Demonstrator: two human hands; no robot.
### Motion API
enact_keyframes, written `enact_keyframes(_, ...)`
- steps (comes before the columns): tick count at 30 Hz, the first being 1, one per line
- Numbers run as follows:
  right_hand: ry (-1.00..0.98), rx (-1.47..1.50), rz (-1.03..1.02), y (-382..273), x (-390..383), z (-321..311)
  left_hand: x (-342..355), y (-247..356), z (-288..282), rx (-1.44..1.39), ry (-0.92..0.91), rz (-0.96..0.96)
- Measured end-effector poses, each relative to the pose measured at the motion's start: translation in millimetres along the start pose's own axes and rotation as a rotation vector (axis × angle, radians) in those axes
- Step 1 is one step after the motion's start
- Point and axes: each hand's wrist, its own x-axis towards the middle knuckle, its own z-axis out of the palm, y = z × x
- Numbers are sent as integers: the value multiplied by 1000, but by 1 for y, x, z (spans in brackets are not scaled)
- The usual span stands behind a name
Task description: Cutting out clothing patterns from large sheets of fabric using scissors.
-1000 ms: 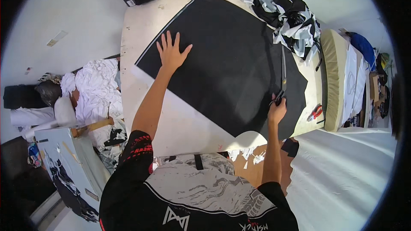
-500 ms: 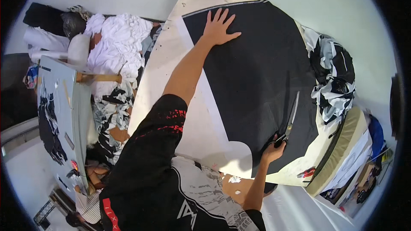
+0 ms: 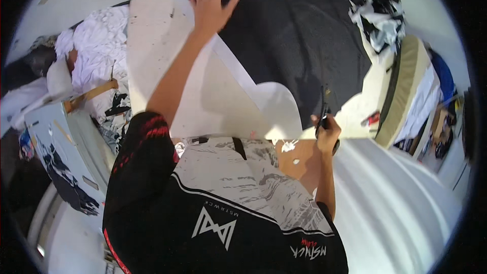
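- Across the bench (image 3: 157,35): black fabric (image 3: 299,20).
- Bench's left: left hand (image 3: 210,12), fingers apart, across fabric edge.
- Bench's front edge: right hand (image 3: 328,133), fingers clamped on scissors (image 3: 325,108).
- Bench's front left: open surface.

A black shirt (image 3: 228,218) bears a white angular emblem (image 3: 215,229), with small white lettering (image 3: 221,209) just above. White and red lettering (image 3: 308,251) stands at lower right; red lettering (image 3: 158,131) marks the left sleeve (image 3: 147,142).
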Motion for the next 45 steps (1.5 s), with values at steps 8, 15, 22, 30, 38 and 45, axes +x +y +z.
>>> enact_keyframes(8,-159,347,495,63,-174,-5,-246,195,-67,-161,-462,96)
enact_keyframes(15,-378,334,425,147,-243,-85,-313,280,-76,-23,-422,-24)
enact_keyframes(22,-641,373,386,184,-220,-108,-332,292,-70,-18,-399,-9)
enact_keyframes(30,-733,517,375,205,-178,-78,-336,300,-58,30,-414,23)
enact_keyframes(38,-616,388,397,207,-178,-57,-341,306,-58,21,-415,33)
enact_keyframes(45,-600,358,419,199,-170,-54,-347,306,-52,39,-404,48)
